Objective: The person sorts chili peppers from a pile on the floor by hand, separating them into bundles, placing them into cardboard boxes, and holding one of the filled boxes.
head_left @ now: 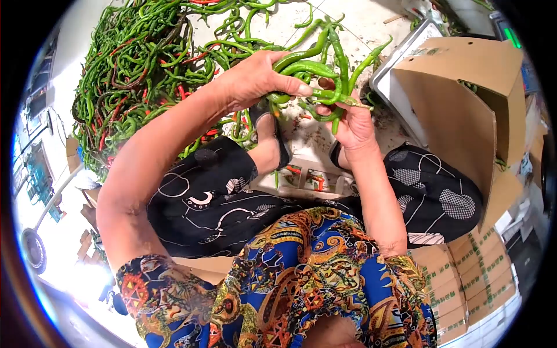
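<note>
My left hand [255, 81] is closed around several long green chili peppers [310, 68], its thumb lying across them. More curved peppers stick out between my two hands, some pointing up and away from me. My right hand [355, 129] pinches the lower ends of several peppers, including one with a pale, brownish tip. The fingers of both hands are partly hidden behind the peppers. Beyond my left forearm lies a large heap of green chili peppers [133, 75], mixed with some red ones.
An open cardboard box [441, 110] stands at the right, beside a pale metal-edged tray or platform [386, 78]. Loose peppers and scraps lie on the light floor. Flat printed cardboard [470, 278] is at lower right. A round fan-like object [33, 250] stands far left.
</note>
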Tool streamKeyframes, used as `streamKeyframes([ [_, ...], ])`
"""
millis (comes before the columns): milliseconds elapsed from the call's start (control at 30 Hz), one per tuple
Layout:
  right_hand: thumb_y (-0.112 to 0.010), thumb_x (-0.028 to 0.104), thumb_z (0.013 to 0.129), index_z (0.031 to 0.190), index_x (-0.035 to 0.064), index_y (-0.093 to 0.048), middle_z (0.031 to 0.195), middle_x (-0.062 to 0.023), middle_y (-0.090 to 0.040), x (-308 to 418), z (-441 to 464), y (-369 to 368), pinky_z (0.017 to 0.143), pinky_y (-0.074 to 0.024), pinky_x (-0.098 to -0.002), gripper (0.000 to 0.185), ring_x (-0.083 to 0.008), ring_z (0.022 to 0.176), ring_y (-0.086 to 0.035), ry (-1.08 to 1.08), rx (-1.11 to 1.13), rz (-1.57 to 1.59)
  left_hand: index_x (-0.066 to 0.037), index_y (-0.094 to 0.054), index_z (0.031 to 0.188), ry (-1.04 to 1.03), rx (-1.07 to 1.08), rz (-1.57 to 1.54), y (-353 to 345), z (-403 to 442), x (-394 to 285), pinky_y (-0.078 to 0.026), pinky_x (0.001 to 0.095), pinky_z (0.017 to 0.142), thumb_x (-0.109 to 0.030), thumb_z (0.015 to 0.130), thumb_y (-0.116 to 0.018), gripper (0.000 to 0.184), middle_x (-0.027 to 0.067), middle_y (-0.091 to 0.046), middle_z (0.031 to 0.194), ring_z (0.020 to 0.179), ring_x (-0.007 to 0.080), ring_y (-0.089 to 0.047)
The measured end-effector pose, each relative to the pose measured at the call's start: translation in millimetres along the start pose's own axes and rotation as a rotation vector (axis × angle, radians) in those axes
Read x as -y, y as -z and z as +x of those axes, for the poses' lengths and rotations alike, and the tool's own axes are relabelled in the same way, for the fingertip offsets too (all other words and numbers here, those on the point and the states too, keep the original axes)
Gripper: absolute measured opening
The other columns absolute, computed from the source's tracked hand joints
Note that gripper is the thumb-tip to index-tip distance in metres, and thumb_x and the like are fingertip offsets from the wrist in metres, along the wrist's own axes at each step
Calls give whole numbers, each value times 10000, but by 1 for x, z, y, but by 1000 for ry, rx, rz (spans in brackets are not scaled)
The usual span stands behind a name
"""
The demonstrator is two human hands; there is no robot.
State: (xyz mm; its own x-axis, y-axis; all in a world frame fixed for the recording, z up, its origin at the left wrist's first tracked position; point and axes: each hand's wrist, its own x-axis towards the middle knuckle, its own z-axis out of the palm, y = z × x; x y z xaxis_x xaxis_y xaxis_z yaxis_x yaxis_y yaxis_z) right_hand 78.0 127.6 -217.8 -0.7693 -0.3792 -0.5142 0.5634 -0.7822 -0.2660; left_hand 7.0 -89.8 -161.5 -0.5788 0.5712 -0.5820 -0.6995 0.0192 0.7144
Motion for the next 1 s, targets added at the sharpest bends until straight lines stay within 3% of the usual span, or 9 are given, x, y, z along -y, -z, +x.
streamKeyframes([
  [100,-631,-33,795,1140,80,-613,1099,-116,-635,3,-16,-13,728,-453,-328,363,-193,892,-614,-34,22,36,13,-548,1229,5,-13,36,-11,-18,-10,-484,255,762,-123,737,-763,554,54,-632,1048,886,119,-577],
  [200,-648,-1,782,1223,14,-535,1176,-125,-598,0,-26,-10,723,-436,-333,455,-194,935,-605,-31,97,75,11,-557,1216,-24,-48,19,-21,-26,-10,-495,241,733,-123,750,-759,525,53,-638,1048,876,111,-585],
  [367,-682,52,801,1194,23,-558,1123,-95,-612,-5,-31,-10,731,-438,-333,414,-179,946,-587,-53,71,18,17,-585,1170,-84,7,-105,-40,-20,2,-470,265,843,-112,744,-767,481,66,-655,1056,927,120,-594],
  [533,-653,125,866,1158,39,-571,1026,-76,-597,3,-37,-24,862,-452,-373,315,-201,927,-566,-8,-105,64,1,-593,1102,-66,1,-67,-33,-20,1,-462,267,801,-117,774,-727,373,31,-624,975,879,101,-571],
  [633,-616,100,887,1079,22,-561,991,-85,-559,9,-32,10,922,-450,-392,213,-226,962,-555,28,-25,93,1,-589,1090,-59,-85,-177,-14,-18,7,-466,238,731,-130,803,-701,334,14,-603,881,768,96,-562],
  [767,-620,85,880,1079,20,-572,938,-84,-598,8,-25,9,919,-447,-367,215,-208,943,-565,96,-99,-35,-17,-586,1045,-134,-422,-117,-15,-2,19,-450,227,676,-169,848,-637,254,15,-595,831,724,84,-549],
  [833,-630,90,875,1094,27,-589,902,-78,-648,5,-24,11,912,-460,-369,232,-200,914,-596,90,-33,47,-5,-554,1124,-165,-357,19,-12,4,31,-456,233,780,-200,864,-635,335,24,-620,957,829,88,-568],
  [900,-639,121,876,1136,16,-569,904,-83,-657,6,-29,3,906,-466,-391,290,-251,928,-607,38,72,125,-7,-561,1125,-108,-296,183,-19,4,22,-458,233,777,-207,869,-624,331,30,-617,954,826,89,-566],
  [1000,-636,121,879,1185,5,-537,990,-138,-662,10,-33,-9,860,-502,-401,343,-288,951,-631,1,103,137,-6,-558,1132,-95,-268,72,-29,4,17,-456,232,729,-193,883,-589,313,21,-590,888,792,89,-554],
])
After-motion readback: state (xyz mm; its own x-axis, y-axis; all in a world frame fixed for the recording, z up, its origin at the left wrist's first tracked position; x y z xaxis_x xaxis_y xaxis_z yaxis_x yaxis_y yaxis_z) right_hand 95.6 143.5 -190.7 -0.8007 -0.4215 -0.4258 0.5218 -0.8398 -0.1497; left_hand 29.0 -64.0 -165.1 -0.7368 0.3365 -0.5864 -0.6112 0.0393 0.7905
